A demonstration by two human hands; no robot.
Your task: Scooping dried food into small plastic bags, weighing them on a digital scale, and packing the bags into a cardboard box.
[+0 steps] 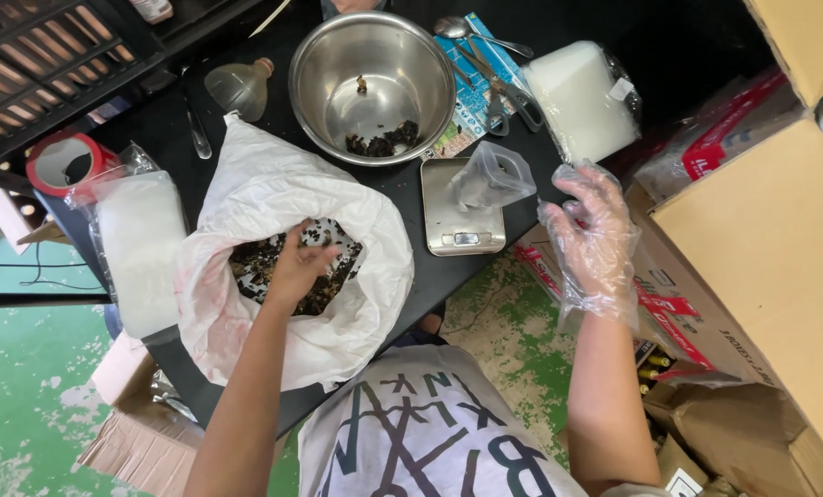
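One white sack [273,198] lies open on the black table [168,124], holding a heap of dark dried pieces [264,267]. The left hand [298,267] is bare and reaches down into that heap, its fingers curled closed around some of the pieces. The right hand [594,235] wears a loose clear plastic glove and hovers spread open, holding nothing, just beside the table's edge. One steel bowl [373,87] stands behind the sack with a few dark pieces at its bottom. One small kitchen scale [459,216] sits to the right of the sack, with one clear plastic bag [492,175] standing open on it. Two stacks of clear bags [140,248] [577,97] flank the table, one roll of red tape [66,161] lies at the left, and one pair of scissors [504,97] and one spoon [471,32] lie beside the bowl.
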